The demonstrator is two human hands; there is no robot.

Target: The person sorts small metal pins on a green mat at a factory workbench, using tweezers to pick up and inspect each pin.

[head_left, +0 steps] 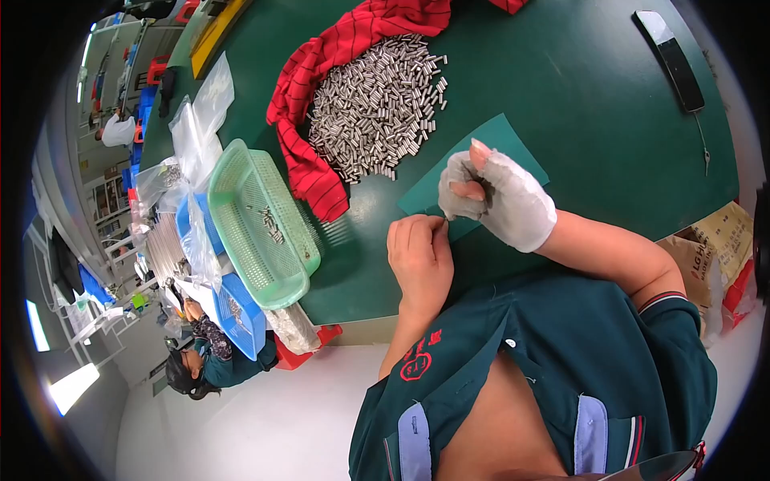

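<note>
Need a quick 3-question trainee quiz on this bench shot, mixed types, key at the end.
1. True or false: the right hand wears a white glove, while the left hand is bare.
2. What curves around the left side of the pile of small metal cylinders?
A. Blue tray
B. Red cloth with dark stripes
C. Clear plastic bag
3. Fill in: in the picture, the light-green perforated basket sits to the ____ of the pile.

Key: 1. True. 2. B. 3. Left.
</note>
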